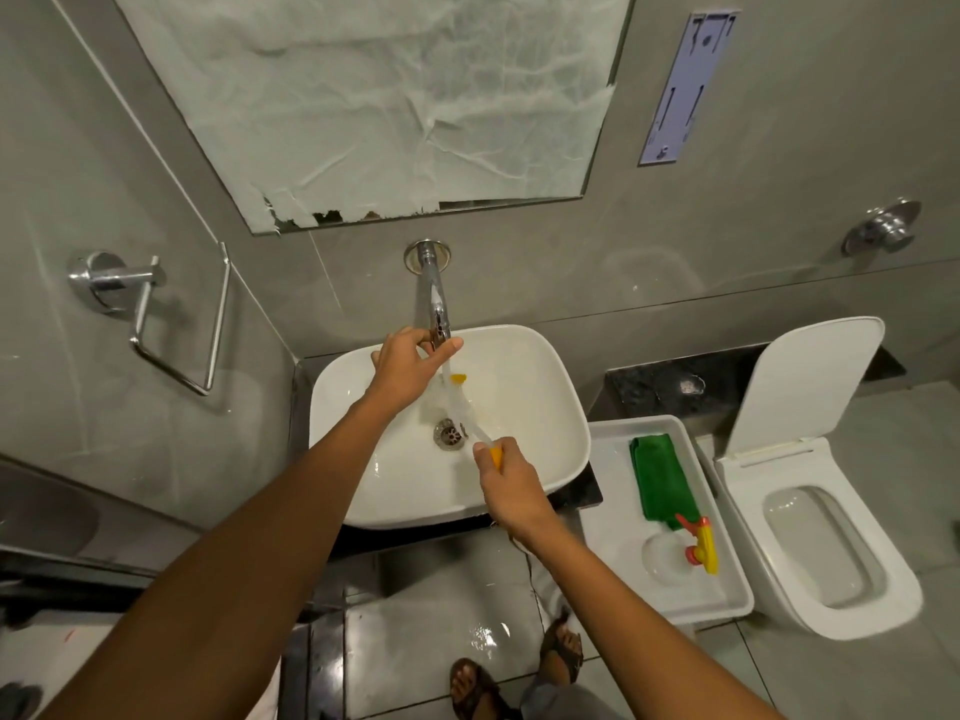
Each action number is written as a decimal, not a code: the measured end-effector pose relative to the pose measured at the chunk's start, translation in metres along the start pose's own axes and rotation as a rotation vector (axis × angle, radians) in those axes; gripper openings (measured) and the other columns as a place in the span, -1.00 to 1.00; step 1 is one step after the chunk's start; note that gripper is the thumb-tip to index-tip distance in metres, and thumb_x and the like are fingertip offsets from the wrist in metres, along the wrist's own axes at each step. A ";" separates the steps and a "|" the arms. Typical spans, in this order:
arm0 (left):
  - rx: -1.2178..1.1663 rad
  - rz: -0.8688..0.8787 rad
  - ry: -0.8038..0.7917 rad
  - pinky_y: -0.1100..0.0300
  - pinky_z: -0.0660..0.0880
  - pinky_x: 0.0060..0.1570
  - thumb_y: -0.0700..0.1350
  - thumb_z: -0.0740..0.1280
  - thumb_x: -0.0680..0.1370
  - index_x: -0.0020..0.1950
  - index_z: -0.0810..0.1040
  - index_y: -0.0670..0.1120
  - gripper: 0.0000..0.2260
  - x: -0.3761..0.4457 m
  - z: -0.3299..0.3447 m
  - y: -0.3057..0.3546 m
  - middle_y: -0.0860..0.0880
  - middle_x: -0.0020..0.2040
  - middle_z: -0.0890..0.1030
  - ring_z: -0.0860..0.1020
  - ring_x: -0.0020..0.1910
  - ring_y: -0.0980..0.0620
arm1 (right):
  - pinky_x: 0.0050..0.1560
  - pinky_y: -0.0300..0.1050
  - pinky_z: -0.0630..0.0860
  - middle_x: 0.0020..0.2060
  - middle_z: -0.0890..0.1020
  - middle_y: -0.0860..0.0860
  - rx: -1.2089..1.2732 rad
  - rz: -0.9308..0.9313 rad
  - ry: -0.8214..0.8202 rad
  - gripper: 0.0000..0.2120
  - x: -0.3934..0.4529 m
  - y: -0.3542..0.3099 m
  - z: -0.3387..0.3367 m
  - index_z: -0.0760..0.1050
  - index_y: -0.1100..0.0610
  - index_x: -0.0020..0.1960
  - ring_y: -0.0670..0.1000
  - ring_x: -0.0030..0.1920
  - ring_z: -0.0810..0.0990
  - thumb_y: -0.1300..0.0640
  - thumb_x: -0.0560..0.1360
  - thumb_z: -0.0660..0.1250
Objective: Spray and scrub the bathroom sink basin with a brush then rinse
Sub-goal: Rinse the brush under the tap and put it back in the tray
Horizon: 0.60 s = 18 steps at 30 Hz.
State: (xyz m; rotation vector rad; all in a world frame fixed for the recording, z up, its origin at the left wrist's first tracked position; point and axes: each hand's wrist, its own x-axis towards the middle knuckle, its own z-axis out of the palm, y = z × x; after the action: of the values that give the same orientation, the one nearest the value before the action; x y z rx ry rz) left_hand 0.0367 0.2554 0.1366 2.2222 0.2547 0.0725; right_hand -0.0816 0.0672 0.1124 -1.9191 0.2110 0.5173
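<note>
A white sink basin (540,407) sits on a dark counter, its metal drain (449,433) near the middle. A chrome tap (435,298) comes out of the wall above it, and water runs down from its tip. My left hand (408,366) grips the end of the tap. My right hand (506,478) holds the yellow handle of a brush (462,402), whose white bristle head lies under the water stream inside the basin.
A white tray (613,511) right of the sink holds a green cloth (662,475) and a spray bottle with a yellow and red head (702,545). A toilet (810,517) with raised lid stands far right. A towel ring (171,324) hangs on the left wall.
</note>
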 end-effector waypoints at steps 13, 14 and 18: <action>-0.133 -0.117 -0.136 -0.28 0.38 0.52 0.36 0.30 0.63 0.24 0.69 0.09 -0.58 0.004 -0.001 -0.001 -0.05 0.34 0.60 0.53 0.32 -0.20 | -0.64 -0.34 0.27 -0.43 0.37 -0.03 1.071 0.543 -0.287 -0.71 0.005 -0.007 -0.017 0.45 0.15 -0.07 -0.12 -0.57 0.30 0.02 0.74 0.15; -0.141 -0.124 -0.151 -0.28 0.37 0.53 0.37 0.31 0.63 0.23 0.68 0.12 -0.59 0.004 -0.002 -0.001 -0.06 0.35 0.61 0.54 0.34 -0.19 | -0.66 -0.34 0.29 -0.44 0.37 -0.03 1.186 0.596 -0.339 -0.68 0.005 -0.006 -0.021 0.46 0.16 -0.11 -0.12 -0.59 0.32 0.03 0.74 0.15; -0.132 -0.158 -0.222 -0.23 0.35 0.57 0.37 0.30 0.63 0.22 0.70 0.11 -0.59 0.010 -0.006 -0.003 -0.09 0.40 0.59 0.50 0.43 -0.19 | -0.67 -0.35 0.29 -0.46 0.38 -0.02 1.307 0.620 -0.432 -0.67 0.003 -0.004 -0.025 0.47 0.18 -0.16 -0.11 -0.61 0.34 0.07 0.72 0.16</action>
State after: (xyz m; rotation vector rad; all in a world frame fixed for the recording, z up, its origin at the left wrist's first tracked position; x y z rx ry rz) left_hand 0.0451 0.2641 0.1381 2.0507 0.2926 -0.2356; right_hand -0.0706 0.0465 0.1221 -0.4242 0.6686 0.8836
